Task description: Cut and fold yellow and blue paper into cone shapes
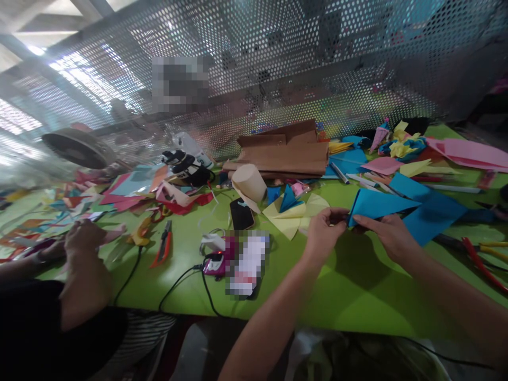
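Both my hands hold a folded piece of blue paper (381,203) over the near right part of the green table. My left hand (327,230) pinches its left edge between thumb and fingers. The thumb of my right hand (391,235) presses on the lower edge, with the other fingers partly hidden behind the sheet. Just right of it lies a larger blue paper sheet (432,209). To the left, a small folded blue paper piece (289,199) rests on yellow paper (286,218).
A phone (249,264), a purple device with cables (216,264), an orange cutter (162,246) and a glue gun (141,231) lie left of me. Brown paper (281,153) and a paper roll (250,182) sit behind. A co-worker's hands (85,238) are at far left. Red-handled pliers (474,256) lie right.
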A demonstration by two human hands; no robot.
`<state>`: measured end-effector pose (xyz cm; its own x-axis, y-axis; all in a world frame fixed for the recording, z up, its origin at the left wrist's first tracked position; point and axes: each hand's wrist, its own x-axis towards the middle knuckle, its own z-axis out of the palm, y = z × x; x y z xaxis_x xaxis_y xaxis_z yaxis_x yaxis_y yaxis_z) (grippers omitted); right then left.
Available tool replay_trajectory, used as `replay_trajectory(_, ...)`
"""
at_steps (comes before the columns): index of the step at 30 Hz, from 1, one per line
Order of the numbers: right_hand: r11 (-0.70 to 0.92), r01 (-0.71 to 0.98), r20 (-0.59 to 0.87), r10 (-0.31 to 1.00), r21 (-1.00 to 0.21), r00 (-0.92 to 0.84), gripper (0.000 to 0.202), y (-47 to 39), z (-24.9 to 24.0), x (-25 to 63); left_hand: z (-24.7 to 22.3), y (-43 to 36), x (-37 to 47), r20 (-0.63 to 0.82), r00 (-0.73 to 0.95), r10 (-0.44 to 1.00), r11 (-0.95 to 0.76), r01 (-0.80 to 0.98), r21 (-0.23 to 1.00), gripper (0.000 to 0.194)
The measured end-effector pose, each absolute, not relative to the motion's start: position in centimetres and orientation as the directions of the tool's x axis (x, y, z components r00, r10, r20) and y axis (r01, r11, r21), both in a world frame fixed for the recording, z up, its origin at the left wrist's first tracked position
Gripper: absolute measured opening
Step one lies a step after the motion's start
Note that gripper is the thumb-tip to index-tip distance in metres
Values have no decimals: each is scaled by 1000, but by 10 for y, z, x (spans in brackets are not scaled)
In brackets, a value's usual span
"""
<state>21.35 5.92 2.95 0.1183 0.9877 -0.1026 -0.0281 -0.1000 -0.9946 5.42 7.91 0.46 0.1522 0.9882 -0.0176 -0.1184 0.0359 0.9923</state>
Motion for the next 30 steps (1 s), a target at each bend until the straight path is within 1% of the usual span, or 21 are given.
replay_trajectory(7, -92, -29, -95, 987, -995, 128, 42, 60, 27, 214, 9, 76, 55, -57, 160, 985, 87, -186, 979, 24)
replay_trajectory(12, -116, -26, -118, 986, -993, 116, 38, 59, 27, 216, 14, 74, 54, -78, 155, 985, 111, -216, 970, 20)
replay_trajectory(15, -123, -25, -125, 985, -992, 119, 41, 59, 27, 216, 15, 73, 54, -82, 149, 985, 114, -214, 970, 18)
replay_trajectory(19, -132, -26, -134, 983, -991, 122, 43, 59, 29, 215, 14, 74, 54, -71, 173, 982, 110, -225, 968, 23)
replay_trajectory(23, -122, -34, -126, 983, -992, 136, 41, 60, 28, 215, 12, 74, 54, -65, 172, 983, 103, -226, 969, 29)
replay_trajectory(30, -111, -51, -118, 979, -993, 168, 36, 64, 13, 217, 6, 76, 55, -36, 156, 987, 68, -207, 976, 29)
